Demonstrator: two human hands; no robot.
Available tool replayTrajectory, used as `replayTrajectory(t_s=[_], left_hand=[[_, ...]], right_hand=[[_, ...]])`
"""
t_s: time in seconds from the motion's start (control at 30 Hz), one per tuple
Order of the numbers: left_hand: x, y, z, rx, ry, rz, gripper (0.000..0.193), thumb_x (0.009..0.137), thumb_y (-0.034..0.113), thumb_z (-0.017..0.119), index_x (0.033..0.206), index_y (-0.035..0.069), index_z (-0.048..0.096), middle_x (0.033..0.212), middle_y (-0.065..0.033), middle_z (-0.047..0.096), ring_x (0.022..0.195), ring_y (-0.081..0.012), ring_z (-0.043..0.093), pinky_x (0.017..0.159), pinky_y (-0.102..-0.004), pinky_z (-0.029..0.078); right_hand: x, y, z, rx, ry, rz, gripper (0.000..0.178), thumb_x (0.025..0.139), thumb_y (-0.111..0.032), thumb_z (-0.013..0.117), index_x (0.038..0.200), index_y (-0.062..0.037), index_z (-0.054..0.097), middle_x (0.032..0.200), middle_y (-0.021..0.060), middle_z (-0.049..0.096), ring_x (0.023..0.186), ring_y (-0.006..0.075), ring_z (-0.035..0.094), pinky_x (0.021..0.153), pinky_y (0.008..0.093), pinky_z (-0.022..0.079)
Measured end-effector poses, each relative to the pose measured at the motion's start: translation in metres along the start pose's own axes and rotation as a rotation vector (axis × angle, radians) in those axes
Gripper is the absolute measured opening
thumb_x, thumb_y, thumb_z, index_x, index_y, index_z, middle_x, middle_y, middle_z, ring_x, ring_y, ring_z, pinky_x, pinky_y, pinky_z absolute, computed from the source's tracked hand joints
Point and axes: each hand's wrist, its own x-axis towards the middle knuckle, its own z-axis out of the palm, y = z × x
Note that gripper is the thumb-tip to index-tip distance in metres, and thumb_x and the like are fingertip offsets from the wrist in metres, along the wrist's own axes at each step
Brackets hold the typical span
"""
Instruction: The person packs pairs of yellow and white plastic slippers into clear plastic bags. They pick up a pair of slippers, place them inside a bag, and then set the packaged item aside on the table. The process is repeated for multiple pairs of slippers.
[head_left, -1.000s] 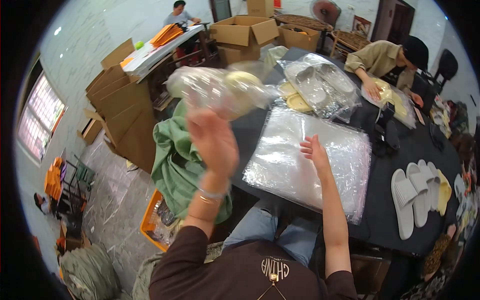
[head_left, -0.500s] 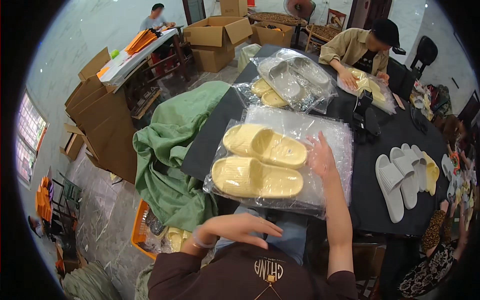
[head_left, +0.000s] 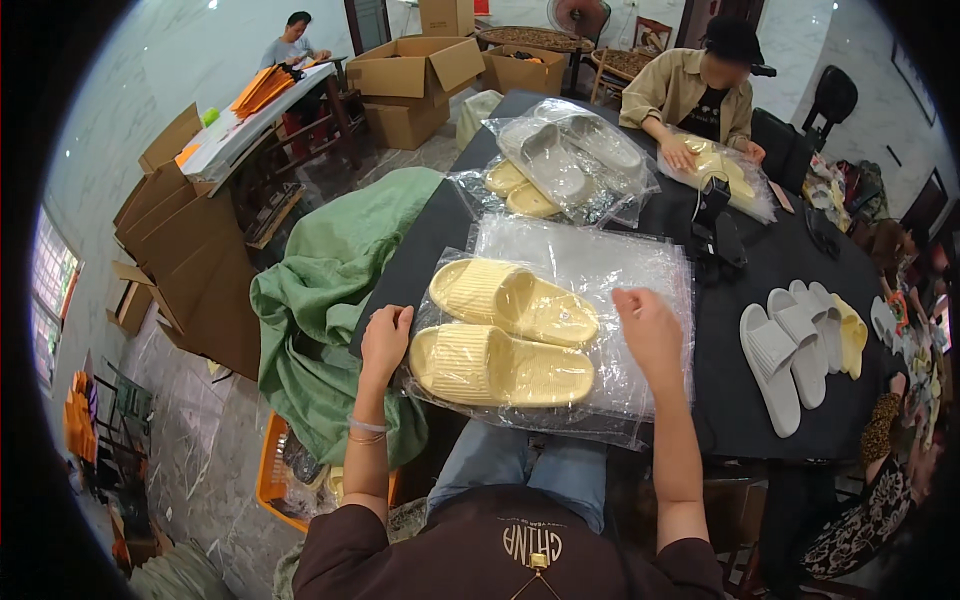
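Note:
A pair of yellow slide slippers (head_left: pixel 515 335) lies side by side inside a clear plastic bag (head_left: pixel 470 416), on a stack of flat clear bags (head_left: pixel 625 255) at the near edge of the black table. By the bag's left edge is my left hand (head_left: pixel 384 345), its fingers curled; whatever is in them is hidden. My right hand (head_left: pixel 650 328) is closed at the bag's right end, beyond the slipper heels, and seems to pinch the plastic. Behind the stack, bagged grey slippers (head_left: pixel 570 150) rest over a bagged yellow pair (head_left: pixel 520 188).
Loose grey slippers (head_left: pixel 785 350) and yellow ones (head_left: pixel 853 335) lie at the table's right. Across from me, a person (head_left: pixel 700 90) handles bagged yellow slippers (head_left: pixel 715 165). A black device (head_left: pixel 715 225) stands between us. Green cloth (head_left: pixel 335 260) and an orange basket (head_left: pixel 268 475) are at left.
My left hand has moved up and forward from near my body to the bag's left edge. The right hand's spread fingers have closed at the bag's right end. The view has shifted slightly.

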Motion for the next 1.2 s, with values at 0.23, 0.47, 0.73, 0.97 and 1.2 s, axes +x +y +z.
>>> replayTrajectory(t_s=[0.23, 0.47, 0.73, 0.97, 1.2], left_hand=[[0.012, 0.004, 0.011, -0.051, -0.142, -0.014, 0.038, 0.088, 0.039, 0.058, 0.089, 0.002, 0.064, 0.082, -0.0147, 0.067, 0.078, -0.0318, 0.064, 0.070, -0.0407, 0.048], [0.010, 0.051, 0.007, -0.396, 0.086, 0.151, 0.026, 0.093, 0.023, 0.055, 0.086, -0.002, 0.060, 0.063, -0.0088, 0.057, 0.059, -0.0145, 0.052, 0.058, -0.0302, 0.044], [0.015, 0.062, 0.046, -0.480, -0.072, 0.093, 0.031, 0.095, 0.026, 0.052, 0.108, -0.001, 0.060, 0.091, -0.0146, 0.065, 0.085, -0.0216, 0.063, 0.078, -0.0319, 0.048], [-0.052, 0.070, 0.002, -0.113, -0.118, -0.031, 0.036, 0.092, 0.035, 0.056, 0.089, -0.001, 0.061, 0.074, -0.0138, 0.064, 0.067, -0.0273, 0.062, 0.065, -0.0361, 0.047], [-0.050, 0.059, 0.007, -0.431, -0.128, -0.082, 0.030, 0.088, 0.026, 0.064, 0.079, -0.002, 0.060, 0.060, -0.0091, 0.060, 0.051, -0.0135, 0.056, 0.051, -0.0287, 0.043]], right_hand=[[0.008, 0.000, 0.037, 0.689, -0.102, 0.008, 0.031, 0.096, -0.029, 0.050, 0.096, 0.0004, 0.059, 0.098, 0.0105, 0.069, 0.053, 0.0137, 0.058, 0.054, 0.0300, 0.047], [0.040, -0.029, -0.038, 0.876, 0.033, -0.105, 0.028, 0.098, -0.028, 0.047, 0.093, -0.0023, 0.056, 0.099, 0.0109, 0.069, 0.043, 0.0041, 0.046, 0.038, 0.0187, 0.037], [0.047, 0.044, -0.050, 0.897, -0.280, 0.161, 0.062, 0.094, -0.052, 0.046, 0.124, 0.0032, 0.047, 0.111, 0.0140, 0.064, 0.063, 0.0065, 0.054, 0.052, 0.0192, 0.044], [-0.021, 0.093, -0.059, 0.917, -0.432, 0.125, 0.043, 0.096, -0.033, 0.049, 0.121, 0.0019, 0.053, 0.108, 0.0104, 0.066, 0.078, 0.0094, 0.059, 0.074, 0.0240, 0.048], [-0.037, 0.090, -0.075, 0.778, -0.437, -0.036, 0.022, 0.092, -0.015, 0.054, 0.092, 0.0022, 0.068, 0.094, 0.0094, 0.069, 0.078, 0.0120, 0.060, 0.073, 0.0265, 0.049]])
